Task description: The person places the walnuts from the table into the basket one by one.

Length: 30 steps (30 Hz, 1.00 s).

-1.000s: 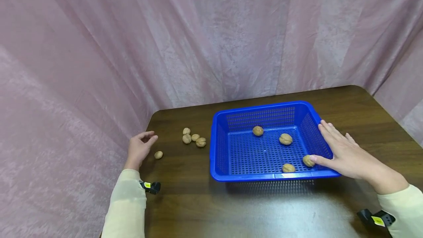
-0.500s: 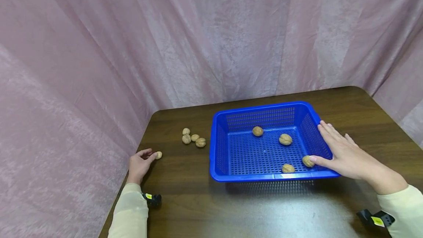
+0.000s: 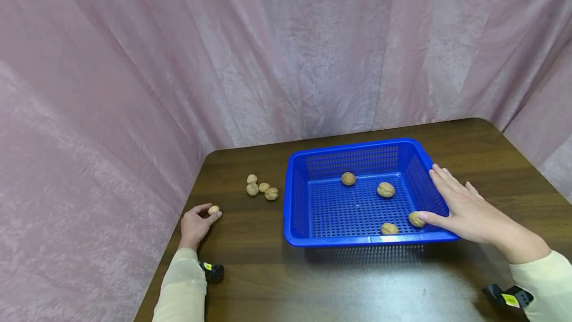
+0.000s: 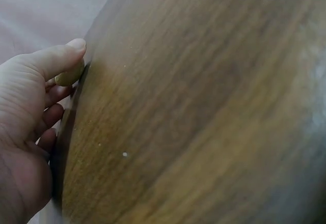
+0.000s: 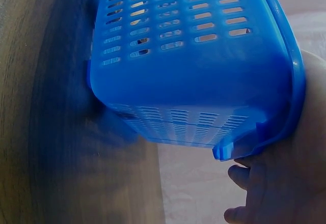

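In the head view my left hand [image 3: 194, 226] is at the table's left side, pinching a walnut [image 3: 214, 209] between thumb and fingers. The left wrist view shows that walnut [image 4: 71, 75] partly hidden behind the thumb. My right hand [image 3: 471, 215] rests on the right rim of a blue plastic basket [image 3: 330, 241], fingers straight along it and thumb pointing inward. Several walnuts lie inside, one of them a walnut [image 3: 416, 219] by the right thumb. From the right wrist, the basket's slotted outer wall [image 5: 178, 76] fills much of the view.
A small cluster of walnuts [image 3: 252, 189] sits on the brown wooden table [image 3: 250, 272], between my left hand and the basket. A pink curtain [image 3: 286, 53] hangs behind the table. Small black cameras are strapped at both wrists.
My left hand has come down and nearer to the lone walnut, and its thumb and fingers have closed around it. The right hand has stayed on the basket rim.
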Each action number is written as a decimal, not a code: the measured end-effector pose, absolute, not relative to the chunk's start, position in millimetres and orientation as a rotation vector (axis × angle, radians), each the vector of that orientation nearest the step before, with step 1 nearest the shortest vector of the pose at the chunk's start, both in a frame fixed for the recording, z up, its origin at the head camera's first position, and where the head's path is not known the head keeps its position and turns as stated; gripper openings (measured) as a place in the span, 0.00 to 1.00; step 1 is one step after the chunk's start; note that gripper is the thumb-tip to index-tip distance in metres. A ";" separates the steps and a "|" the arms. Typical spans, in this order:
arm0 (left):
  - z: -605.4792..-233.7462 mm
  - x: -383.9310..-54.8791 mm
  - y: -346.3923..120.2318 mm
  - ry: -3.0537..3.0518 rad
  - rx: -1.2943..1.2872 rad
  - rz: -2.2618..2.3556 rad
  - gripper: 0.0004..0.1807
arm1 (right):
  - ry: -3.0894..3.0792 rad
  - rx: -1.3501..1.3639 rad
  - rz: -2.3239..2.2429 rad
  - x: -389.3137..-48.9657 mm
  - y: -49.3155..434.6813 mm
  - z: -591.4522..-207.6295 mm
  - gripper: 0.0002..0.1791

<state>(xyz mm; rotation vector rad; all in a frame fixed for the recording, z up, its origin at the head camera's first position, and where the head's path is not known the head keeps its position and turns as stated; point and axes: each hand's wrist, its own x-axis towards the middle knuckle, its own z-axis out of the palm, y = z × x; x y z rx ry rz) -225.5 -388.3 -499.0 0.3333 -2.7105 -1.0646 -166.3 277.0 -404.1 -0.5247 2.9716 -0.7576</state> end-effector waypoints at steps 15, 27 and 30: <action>-478.4 -234.7 -362.5 -2.716 0.152 -1.005 0.26 | 2.970 -0.527 -0.761 -166.2 276.7 -404.2 0.56; -397.0 -245.1 -265.8 -2.643 -0.388 -1.034 0.19 | 2.970 -0.516 -0.773 -166.0 275.2 -402.9 0.56; -375.4 -247.5 -236.6 -2.640 -0.508 -1.027 0.18 | 2.967 -0.509 -0.776 -165.9 275.7 -402.8 0.56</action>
